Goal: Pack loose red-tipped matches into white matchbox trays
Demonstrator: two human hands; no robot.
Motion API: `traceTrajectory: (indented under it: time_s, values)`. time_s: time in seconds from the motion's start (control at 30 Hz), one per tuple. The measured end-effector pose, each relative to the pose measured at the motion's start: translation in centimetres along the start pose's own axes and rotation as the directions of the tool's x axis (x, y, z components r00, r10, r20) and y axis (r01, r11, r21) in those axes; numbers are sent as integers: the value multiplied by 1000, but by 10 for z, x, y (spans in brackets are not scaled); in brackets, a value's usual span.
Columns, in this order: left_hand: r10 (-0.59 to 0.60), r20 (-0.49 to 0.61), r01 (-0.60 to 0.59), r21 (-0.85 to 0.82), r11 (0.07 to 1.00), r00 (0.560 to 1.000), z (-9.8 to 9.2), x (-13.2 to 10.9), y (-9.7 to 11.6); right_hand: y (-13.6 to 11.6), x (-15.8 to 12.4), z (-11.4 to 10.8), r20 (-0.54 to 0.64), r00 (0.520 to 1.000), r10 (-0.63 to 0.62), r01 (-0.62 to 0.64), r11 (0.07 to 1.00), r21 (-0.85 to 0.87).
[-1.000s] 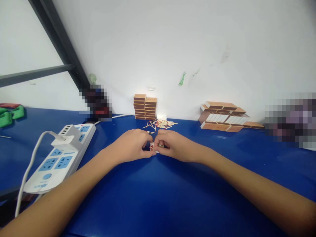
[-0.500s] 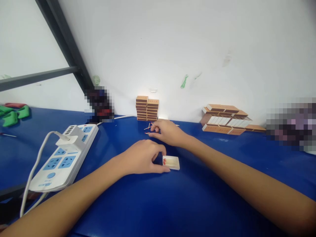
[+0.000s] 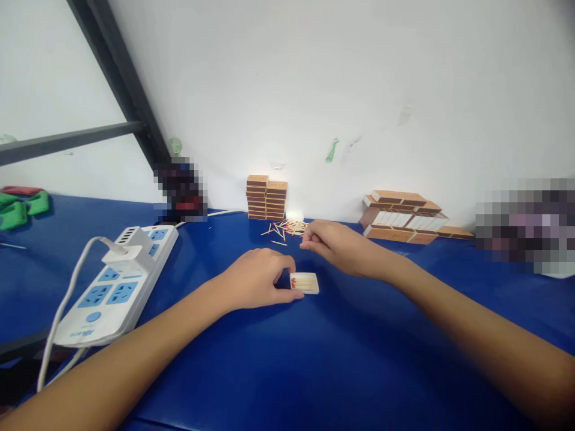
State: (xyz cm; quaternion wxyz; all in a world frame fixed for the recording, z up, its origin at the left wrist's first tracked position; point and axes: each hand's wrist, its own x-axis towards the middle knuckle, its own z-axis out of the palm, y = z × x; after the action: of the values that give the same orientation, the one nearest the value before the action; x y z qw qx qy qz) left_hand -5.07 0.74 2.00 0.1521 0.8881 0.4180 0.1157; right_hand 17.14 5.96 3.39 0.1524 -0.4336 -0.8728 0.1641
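My left hand [image 3: 258,280] grips a small white matchbox tray [image 3: 314,278] between thumb and fingers, at its left end. Red-headed matches [image 3: 304,284] lie in the tray, heads to the left. Behind it, up and to the right, my right hand [image 3: 335,244] is closed in a pinch; whatever its fingertips hold is too small to make out. A loose pile of matches [image 3: 293,227] is spread on the blue table just left of and beyond this hand. One stray match [image 3: 279,243] lies a little nearer me.
Two columns of closed matchboxes [image 3: 266,200] stand against the wall. Farther right is a stack of matchboxes [image 3: 399,218], partly showing white sides. A white power strip [image 3: 135,299] with a plugged-in adapter and cable lies left, near my left forearm. Green objects [image 3: 38,203] sit far left.
My right hand has drawn back from the match pile to the right, its fingers now pinched together, uncovering the pile. My left hand and the tray have shifted slightly left and up in view.
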Motion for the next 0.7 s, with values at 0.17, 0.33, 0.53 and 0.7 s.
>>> traceTrajectory:
  time_s: [0.17, 0.33, 0.53, 0.7]
  values:
    - [-22, -6, 21, -31, 999, 1000, -3, -1, 0, -14, -31, 5, 82, 996, -32, 19, 989, 148]
    - [-22, -19, 22, -4, 1000, 1000, -5, -1, -1, -17, -18, 17, 50, 997, -66, 63, 996, 62]
    - [-10, -2, 10, 40, 999, 1000, -6, 1, -4, -11, 35, 27, -71, 996, -45, 43, 999, -25]
    - [-35, -23, 36, 62, 997, 999, -9, 1, -2, -29, 49, 39, 41, 999, 28, -18, 975, -221]
